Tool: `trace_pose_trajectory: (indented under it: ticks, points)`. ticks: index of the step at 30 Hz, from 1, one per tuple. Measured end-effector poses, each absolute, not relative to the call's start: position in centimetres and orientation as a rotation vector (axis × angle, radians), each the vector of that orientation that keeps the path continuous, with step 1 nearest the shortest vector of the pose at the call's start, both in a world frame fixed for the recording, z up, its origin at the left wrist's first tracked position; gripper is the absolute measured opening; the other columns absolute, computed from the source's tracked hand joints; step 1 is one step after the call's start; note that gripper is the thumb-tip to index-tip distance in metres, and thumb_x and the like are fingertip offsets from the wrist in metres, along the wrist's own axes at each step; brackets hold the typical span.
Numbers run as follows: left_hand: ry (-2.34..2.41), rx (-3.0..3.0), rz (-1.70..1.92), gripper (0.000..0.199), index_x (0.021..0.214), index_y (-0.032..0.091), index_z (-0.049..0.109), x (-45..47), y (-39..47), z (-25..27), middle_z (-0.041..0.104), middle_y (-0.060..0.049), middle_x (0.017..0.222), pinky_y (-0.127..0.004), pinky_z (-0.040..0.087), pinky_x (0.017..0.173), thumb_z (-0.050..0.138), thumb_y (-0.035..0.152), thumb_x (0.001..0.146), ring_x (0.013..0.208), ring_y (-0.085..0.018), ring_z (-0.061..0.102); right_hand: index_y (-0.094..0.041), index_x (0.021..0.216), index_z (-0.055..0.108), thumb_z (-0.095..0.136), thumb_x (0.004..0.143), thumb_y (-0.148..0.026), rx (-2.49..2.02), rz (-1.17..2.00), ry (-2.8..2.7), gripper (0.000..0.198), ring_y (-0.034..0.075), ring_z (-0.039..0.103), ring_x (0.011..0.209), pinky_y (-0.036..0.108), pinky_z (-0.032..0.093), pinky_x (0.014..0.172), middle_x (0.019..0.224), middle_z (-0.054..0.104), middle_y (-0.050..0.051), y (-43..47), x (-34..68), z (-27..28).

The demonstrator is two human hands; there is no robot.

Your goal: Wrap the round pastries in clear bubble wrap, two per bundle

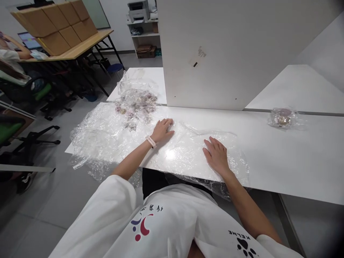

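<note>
Colourless plastic film, white table, white shirt with red-and-purple logo, pale pink wristband, brown boxes

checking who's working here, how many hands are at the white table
2: the left hand, just right of the wrapped pieces, and the right hand, over the clear wrap. Neither is hidden.
</note>
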State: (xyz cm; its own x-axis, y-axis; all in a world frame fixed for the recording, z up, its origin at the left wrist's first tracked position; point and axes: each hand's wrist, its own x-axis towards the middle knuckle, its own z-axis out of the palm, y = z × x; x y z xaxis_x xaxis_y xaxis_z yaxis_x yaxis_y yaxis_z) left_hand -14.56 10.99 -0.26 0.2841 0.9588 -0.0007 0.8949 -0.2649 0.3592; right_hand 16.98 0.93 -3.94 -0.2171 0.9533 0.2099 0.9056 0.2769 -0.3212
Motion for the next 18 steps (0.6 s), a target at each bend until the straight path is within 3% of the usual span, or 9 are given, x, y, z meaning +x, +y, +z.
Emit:
trace_pose_trajectory:
  ticks: [5, 8, 12, 15, 18]
  points:
    - [1.683, 2.124, 0.328, 0.077, 0.161, 0.023, 0.013, -17.4, 9.5, 0.0, 0.014, -0.01, 0.168, -0.054, 0.013, 0.125, 0.041, 0.058, 0.098, 0.156, -0.03, 0.004, -0.024, 0.14, 0.053, 0.03, 0.102, -0.044, -1.677, 0.188, -2.176, 0.048, 0.03, 0.036, 0.143, 0.053, 0.033, 0.113, 0.154, 0.043, 0.01, 1.0, 17.1, -4.1]
    - [1.89, 2.012, 0.331, 0.069, 0.159, 0.018, 0.02, -20.1, 10.8, 1.0, 0.023, -0.015, 0.165, -0.059, 0.016, 0.123, 0.032, 0.053, 0.101, 0.155, -0.033, 0.009, -0.025, 0.14, 0.053, 0.031, 0.102, -0.044, -1.675, 0.206, -2.168, 0.048, 0.03, 0.036, 0.143, 0.053, 0.034, 0.112, 0.154, 0.044, 0.01, 1.0, 17.2, -4.3]
    - [2.213, 2.068, 0.51, 0.058, 0.151, 0.011, 0.035, -19.9, 10.6, 2.6, 0.036, -0.019, 0.158, -0.059, 0.015, 0.123, 0.036, 0.037, 0.1, 0.152, -0.035, 0.021, -0.025, 0.139, 0.053, 0.031, 0.102, -0.044, -1.667, 0.196, -2.167, 0.047, 0.029, 0.037, 0.142, 0.053, 0.034, 0.112, 0.154, 0.044, 0.009, 1.1, 17.2, -4.4]
    - [1.844, 2.344, 0.36, 0.06, 0.153, 0.02, 0.034, -16.8, 9.1, 3.1, 0.038, -0.012, 0.158, -0.055, 0.021, 0.122, 0.046, 0.032, 0.095, 0.151, -0.032, 0.025, -0.024, 0.139, 0.054, 0.032, 0.102, -0.045, -1.669, 0.191, -2.161, 0.047, 0.03, 0.037, 0.142, 0.053, 0.034, 0.112, 0.154, 0.044, 0.009, 1.1, 17.2, -4.5]
    - [1.338, 2.458, -0.115, 0.09, 0.158, 0.028, 0.021, -14.2, 8.8, 3.2, 0.022, -0.011, 0.166, -0.06, 0.029, 0.115, 0.066, 0.033, 0.08, 0.15, -0.039, 0.02, -0.023, 0.138, 0.055, 0.032, 0.102, -0.045, -1.676, 0.187, -2.154, 0.047, 0.03, 0.037, 0.142, 0.053, 0.034, 0.112, 0.154, 0.044, 0.009, 1.1, 17.2, -4.4]
